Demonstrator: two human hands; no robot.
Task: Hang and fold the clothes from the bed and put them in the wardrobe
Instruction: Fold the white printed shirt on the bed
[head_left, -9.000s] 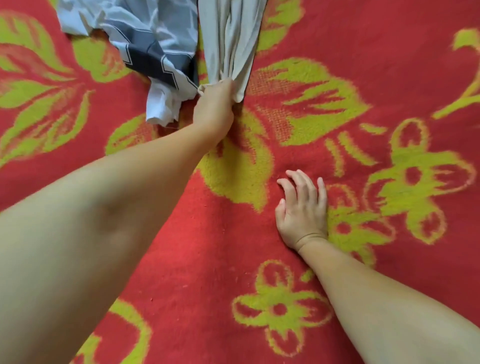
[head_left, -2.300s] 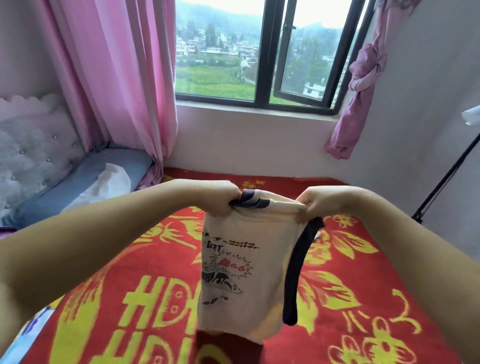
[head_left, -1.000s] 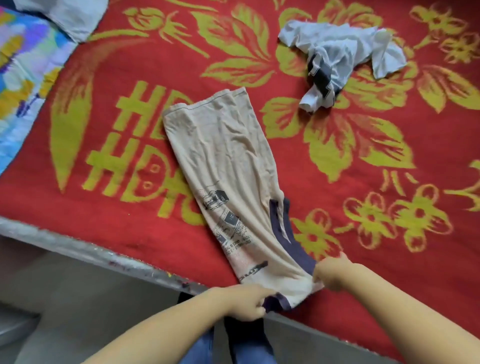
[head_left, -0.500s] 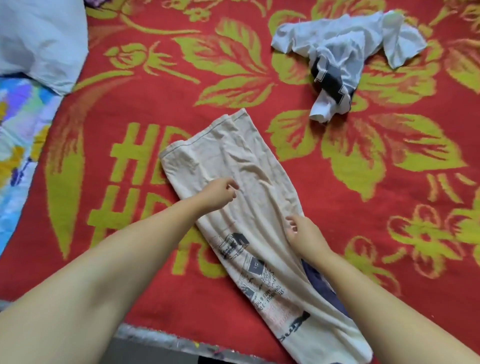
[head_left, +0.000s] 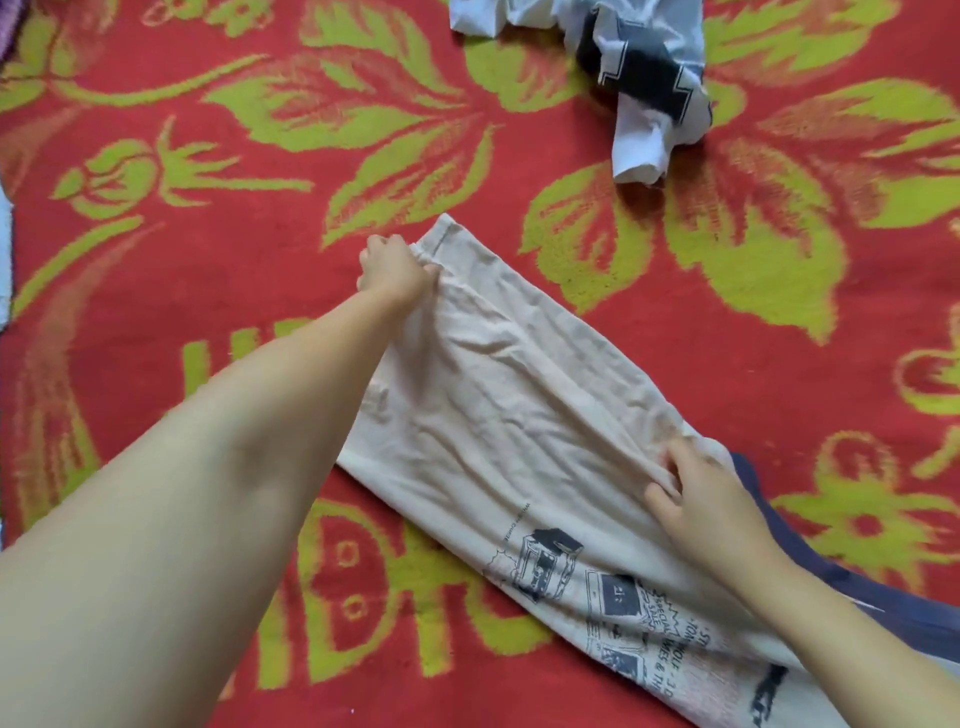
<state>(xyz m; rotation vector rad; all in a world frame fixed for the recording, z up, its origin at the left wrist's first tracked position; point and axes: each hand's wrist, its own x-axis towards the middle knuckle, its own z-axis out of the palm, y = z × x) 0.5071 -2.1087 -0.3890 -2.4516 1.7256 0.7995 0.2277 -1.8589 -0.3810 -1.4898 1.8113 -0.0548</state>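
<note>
A cream T-shirt (head_left: 498, 410) with black printed graphics and dark navy trim lies folded lengthwise in a long strip on the red bed cover (head_left: 171, 312). It runs diagonally from upper centre to lower right. My left hand (head_left: 397, 267) pinches the far hem end of the strip. My right hand (head_left: 701, 493) grips the fabric's right edge near the middle, fingers curled into a fold. A crumpled white garment (head_left: 639, 67) with a black patterned band lies at the top right, apart from both hands.
The red cover with yellow-green flowers and lettering fills the view. A sliver of pale cloth (head_left: 4, 260) shows at the left edge. My forearms cross the lower half of the frame.
My left hand slid up the shirt from its middle to the far hem end. My right hand took hold of the right edge. The view moved closer over the bed.
</note>
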